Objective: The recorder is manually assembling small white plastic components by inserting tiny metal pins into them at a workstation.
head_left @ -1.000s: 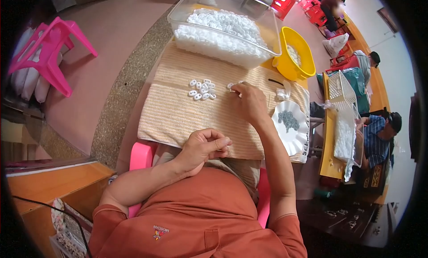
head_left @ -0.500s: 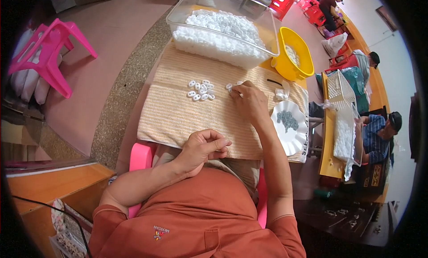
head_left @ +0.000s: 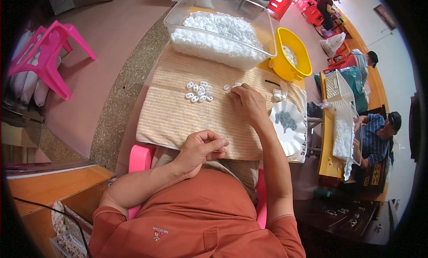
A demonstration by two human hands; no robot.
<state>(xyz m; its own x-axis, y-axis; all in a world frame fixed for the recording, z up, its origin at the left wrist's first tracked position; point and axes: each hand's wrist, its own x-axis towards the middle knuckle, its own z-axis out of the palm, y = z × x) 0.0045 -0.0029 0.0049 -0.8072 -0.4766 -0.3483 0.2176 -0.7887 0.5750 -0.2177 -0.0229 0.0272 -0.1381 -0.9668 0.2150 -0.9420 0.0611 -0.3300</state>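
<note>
My right hand (head_left: 249, 104) reaches over the striped towel, palm down, fingers bent and close together. Its fingertips are beside a few small white oval pieces with two holes, one (head_left: 226, 87) lying just left of them and another (head_left: 237, 84) partly behind the fingers. Whatever is under the fingertips is hidden. Near the towel's front edge, my left hand (head_left: 200, 152) is closed in a pinch, thumb against curled fingers; anything in it is too small to name. Left of the right hand lies a loose group of similar white two-hole pieces (head_left: 199, 92).
A clear bin (head_left: 265, 24) heaped with white pieces stands at the towel's (head_left: 165, 111) far end, beside a yellow basin (head_left: 278, 67). At right are a fluted white plate (head_left: 290, 144) with grey-green bits and a dark thin stick (head_left: 273, 83). Co-workers sit farther right.
The view has shifted slightly. A white bit that showed under my right fingertips is now out of sight, and the single oval piece shows more fully beside them. My left hand keeps its pinch.
</note>
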